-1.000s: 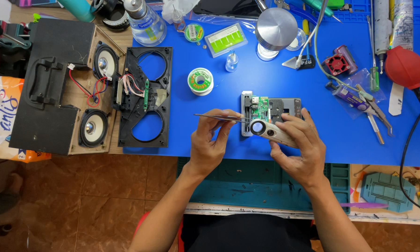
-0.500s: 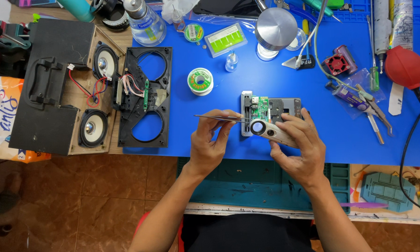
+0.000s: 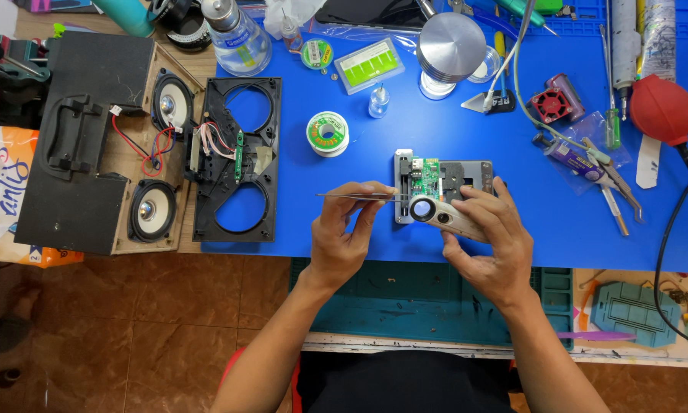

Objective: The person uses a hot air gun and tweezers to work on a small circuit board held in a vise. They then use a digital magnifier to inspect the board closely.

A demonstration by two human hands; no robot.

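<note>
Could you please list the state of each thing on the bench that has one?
left hand: pinching tweezers, held level
right hand: holding a magnifier over the board
green circuit board: clamped flat in a holder
speaker box: opened, lying flat, wires exposed
black front panel: detached, beside the box
solder spool: lying flat
red blower: lying on its side

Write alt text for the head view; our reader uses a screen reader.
Left hand holds tweezers and right hand a small magnifier over a green circuit board on a blue mat; an opened speaker lies left.
</note>
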